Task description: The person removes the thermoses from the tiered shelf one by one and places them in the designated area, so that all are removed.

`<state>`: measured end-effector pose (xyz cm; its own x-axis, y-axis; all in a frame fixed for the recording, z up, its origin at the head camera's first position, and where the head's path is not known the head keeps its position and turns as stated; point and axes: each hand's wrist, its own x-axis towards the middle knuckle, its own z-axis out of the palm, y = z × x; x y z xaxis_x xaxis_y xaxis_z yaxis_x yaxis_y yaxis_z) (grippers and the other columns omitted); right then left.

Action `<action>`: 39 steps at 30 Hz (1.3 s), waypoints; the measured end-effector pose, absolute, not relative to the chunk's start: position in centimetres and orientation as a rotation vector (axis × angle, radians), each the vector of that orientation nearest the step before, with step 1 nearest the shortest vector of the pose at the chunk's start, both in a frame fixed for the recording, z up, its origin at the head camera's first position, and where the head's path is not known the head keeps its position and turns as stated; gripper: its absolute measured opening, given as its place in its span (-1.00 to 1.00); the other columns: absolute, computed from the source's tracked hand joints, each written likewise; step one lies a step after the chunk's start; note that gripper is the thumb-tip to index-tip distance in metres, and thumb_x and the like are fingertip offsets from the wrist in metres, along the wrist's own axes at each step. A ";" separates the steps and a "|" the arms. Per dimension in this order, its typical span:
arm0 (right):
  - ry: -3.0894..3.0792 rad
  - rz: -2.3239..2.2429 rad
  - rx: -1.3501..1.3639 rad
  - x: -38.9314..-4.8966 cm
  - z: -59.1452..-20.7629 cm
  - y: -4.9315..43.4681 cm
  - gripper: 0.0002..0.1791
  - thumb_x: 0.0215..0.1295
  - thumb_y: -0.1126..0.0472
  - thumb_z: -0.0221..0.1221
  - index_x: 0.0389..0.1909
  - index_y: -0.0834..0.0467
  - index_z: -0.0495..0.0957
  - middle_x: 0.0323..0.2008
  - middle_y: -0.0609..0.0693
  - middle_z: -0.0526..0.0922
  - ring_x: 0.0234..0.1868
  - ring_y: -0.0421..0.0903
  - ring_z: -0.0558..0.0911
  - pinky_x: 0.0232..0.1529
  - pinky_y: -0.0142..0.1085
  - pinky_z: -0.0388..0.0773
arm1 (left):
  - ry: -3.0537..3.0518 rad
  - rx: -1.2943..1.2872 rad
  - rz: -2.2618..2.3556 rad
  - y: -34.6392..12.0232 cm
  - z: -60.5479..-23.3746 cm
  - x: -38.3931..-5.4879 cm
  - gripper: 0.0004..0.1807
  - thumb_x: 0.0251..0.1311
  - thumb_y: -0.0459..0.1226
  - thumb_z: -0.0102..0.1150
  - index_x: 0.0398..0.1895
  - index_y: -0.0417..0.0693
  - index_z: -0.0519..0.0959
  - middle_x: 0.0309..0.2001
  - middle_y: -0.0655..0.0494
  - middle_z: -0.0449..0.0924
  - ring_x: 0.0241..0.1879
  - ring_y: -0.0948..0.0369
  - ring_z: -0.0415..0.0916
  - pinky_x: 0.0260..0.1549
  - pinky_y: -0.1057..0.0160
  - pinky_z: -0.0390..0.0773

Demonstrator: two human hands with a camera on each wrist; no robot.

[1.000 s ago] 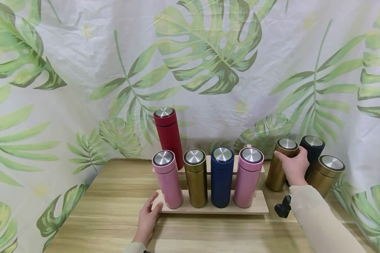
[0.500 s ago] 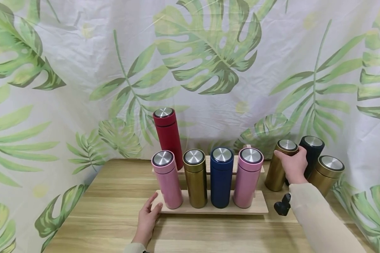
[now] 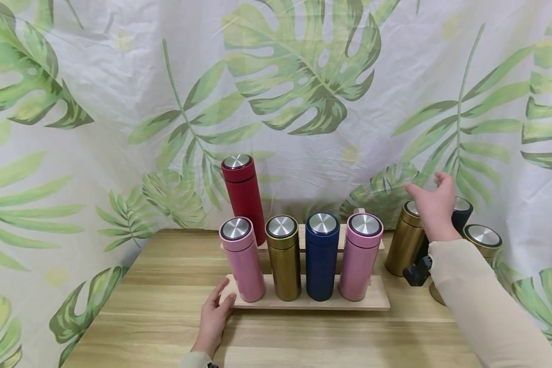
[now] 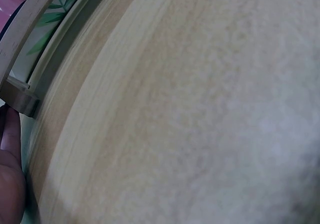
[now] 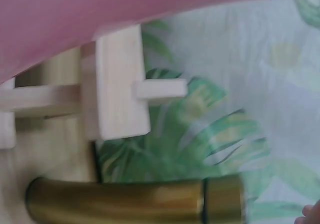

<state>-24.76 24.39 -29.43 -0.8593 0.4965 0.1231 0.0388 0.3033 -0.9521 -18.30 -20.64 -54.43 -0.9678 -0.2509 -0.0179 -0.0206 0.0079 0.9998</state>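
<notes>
"What changed at the right hand (image 3: pixel 436 208)?"
"It has let go of the gold bottle (image 3: pixel 401 251) beside the rack (image 3: pixel 377 298) and lifted, fingers spread, holding nothing."
"So where is that bottle?"
"Upright on the table (image 3: pixel 331 337), unheld, below the thumb."
"And the left hand (image 3: pixel 214 318)?"
"Touching the rack's left end; whether it grips cannot be told."

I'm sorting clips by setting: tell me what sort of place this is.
Probably a staged tabletop setup: a leaf-print cloth hangs behind a wood-grain table with lidded bottles on a wooden rack.
</notes>
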 end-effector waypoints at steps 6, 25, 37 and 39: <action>-2.138 1.650 -0.377 -24.7 -27.1 23.0 -0.12 0.16 -0.01 0.20 0.40 0.09 -0.06 0.42 0.01 0.00 0.41 -0.06 0.00 0.35 -0.14 0.10 | -2.067 0.246 -2.096 -20.6 -54.4 -18.3 -0.40 0.15 -0.24 0.22 0.28 -0.11 0.34 0.37 -0.14 0.12 -0.04 0.47 0.32 -0.28 0.50 0.54; -2.032 1.792 -0.095 -25.1 -23.1 16.0 -0.23 0.10 0.23 0.25 0.32 0.19 0.11 0.33 0.11 0.18 0.33 -0.05 0.15 0.30 -0.25 0.20 | -2.119 0.339 -2.130 -20.8 -54.2 -18.5 -0.38 0.18 -0.32 0.17 0.33 -0.13 0.26 0.41 -0.03 0.06 0.31 0.08 0.07 -0.18 0.51 0.51; -2.138 1.780 0.030 -25.5 -22.8 11.3 -0.24 0.07 0.23 0.27 0.29 0.20 0.16 0.31 0.06 0.25 0.32 -0.05 0.19 0.28 -0.24 0.21 | -2.120 0.334 -2.144 -20.6 -54.0 -18.3 -0.39 0.23 -0.31 0.12 0.35 -0.14 0.22 0.42 -0.07 0.02 0.29 0.07 0.07 -0.19 0.52 0.50; -2.175 1.760 0.045 -25.5 -23.0 10.7 -0.25 0.07 0.21 0.27 0.29 0.18 0.17 0.31 0.04 0.25 0.33 -0.06 0.19 0.28 -0.22 0.22 | -2.120 0.336 -2.143 -20.6 -54.0 -18.3 -0.39 0.23 -0.32 0.11 0.35 -0.13 0.22 0.42 -0.06 0.02 0.29 0.08 0.06 -0.19 0.52 0.50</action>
<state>-25.49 10.66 -22.96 -0.9411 0.1873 0.2814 -0.2360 0.2318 -0.9437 -18.26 -20.59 -54.02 -0.9697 -0.2308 -0.0802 -0.0778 -0.0197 0.9968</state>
